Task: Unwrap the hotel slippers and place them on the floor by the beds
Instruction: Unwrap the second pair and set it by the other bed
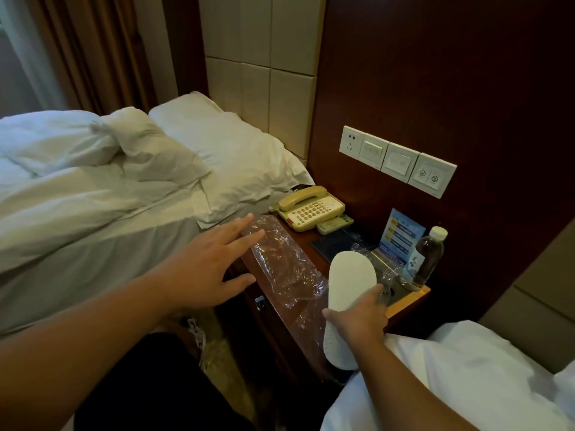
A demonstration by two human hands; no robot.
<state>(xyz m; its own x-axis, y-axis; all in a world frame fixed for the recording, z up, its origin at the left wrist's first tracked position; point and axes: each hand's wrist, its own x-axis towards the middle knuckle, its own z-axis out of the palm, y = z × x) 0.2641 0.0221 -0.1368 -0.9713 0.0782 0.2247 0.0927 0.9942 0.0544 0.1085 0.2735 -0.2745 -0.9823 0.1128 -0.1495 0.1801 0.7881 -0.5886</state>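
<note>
a: where's the slipper (348, 293) relative to the telephone (311, 208)?

b: nearer the person than the telephone and off to its right, sole up, no plastic on it. the right hand (361, 318) grips it across the middle, thumb on the near edge and fingers curled over the far edge. the toe end is over the surface (407, 298) and the heel end hangs past the front edge. i cannot tell whether a second slipper is stacked behind it.

a: why hold it like that?

b: my guess is that a mid-length grip keeps a floppy sole flat, ready to go down to the floor (224, 353).

a: and the left hand (211, 259)?

b: flat, fingers straight and spread, gripping nothing. its fingertips are at the clear wrapper (280, 259) lying just in front of the telephone. it's probably steadying the plastic so it won't slide off.

a: anything in the way?

b: to the right of the telephone there's a remote (334, 224) just beside it, a dark folder (336, 244), a blue card stand (401, 237), and a water bottle (427, 259) farthest out, with more crinkled plastic (385, 275) in front of it. a careless swing could tip the bottle. the floor strip below the telephone runs narrow between the left bed (93, 197) and the right bed (466, 368).
</note>
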